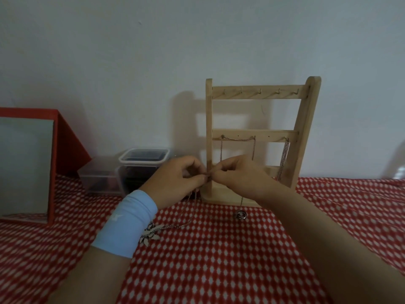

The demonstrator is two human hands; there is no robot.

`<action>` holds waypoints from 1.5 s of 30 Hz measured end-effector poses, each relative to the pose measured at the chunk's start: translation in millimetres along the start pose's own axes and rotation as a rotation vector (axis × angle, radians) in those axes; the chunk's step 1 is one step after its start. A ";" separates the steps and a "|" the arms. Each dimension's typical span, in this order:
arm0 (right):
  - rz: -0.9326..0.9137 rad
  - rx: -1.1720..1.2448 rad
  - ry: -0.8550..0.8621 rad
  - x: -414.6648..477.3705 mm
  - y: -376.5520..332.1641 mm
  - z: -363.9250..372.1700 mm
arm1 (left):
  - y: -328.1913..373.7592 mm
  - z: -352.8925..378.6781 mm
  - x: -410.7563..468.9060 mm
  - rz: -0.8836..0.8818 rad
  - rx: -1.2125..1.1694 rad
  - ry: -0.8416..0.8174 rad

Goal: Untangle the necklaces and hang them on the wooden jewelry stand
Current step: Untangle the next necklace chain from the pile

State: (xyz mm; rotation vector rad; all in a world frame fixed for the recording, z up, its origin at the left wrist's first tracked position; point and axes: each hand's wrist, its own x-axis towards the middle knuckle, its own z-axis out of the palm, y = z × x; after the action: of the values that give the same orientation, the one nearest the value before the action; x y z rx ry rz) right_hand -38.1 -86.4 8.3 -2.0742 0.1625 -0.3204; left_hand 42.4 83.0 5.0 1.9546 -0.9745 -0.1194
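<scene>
Both hands are raised in front of the stand's lower left post, fingertips meeting.

- Your left hand (175,178), with a light blue wristband (129,222) on it, has its fingers curled and thumb and forefinger pinched on the leaf-pendant chain (151,234). The strand drops from under the hand towards 6 o'clock, then trails across the cloth to a pale leaf-shaped pendant at 7 o'clock, just beside the wristband.
- Your right hand (236,174) has the same curled pinch, on the ring-pendant chain (240,215). This chain falls from below the palm to a small metal ring lying on the cloth at 6 o'clock of that hand.
- The spot where the two pinches meet is too small to show a knot.
- The wooden jewelry stand (256,93) stands upright against the wall, at 1 o'clock from your hands. None of the top bar's hooks carries anything.
- On the middle bar, a draped chain (237,139) is slung across the left hooks. A second chain (285,156) hangs straight down from the right-hand hook.
- The red-and-white tablecloth (219,260) lies under everything.
- Clear plastic containers (143,159) sit at 10 o'clock from your hands.
- A red box with a mirror (26,167) is at 9 o'clock, well apart.
</scene>
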 end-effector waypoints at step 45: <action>-0.110 -0.167 -0.002 5.0 15.7 9.0 | -9.4 6.1 -2.2 -0.202 -0.412 0.166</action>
State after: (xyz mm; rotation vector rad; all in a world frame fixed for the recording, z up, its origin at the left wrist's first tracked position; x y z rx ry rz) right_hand -30.4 -88.0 -8.7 -2.2531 0.0761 -0.3832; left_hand 43.8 82.7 -6.3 1.6464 -0.5873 -0.2478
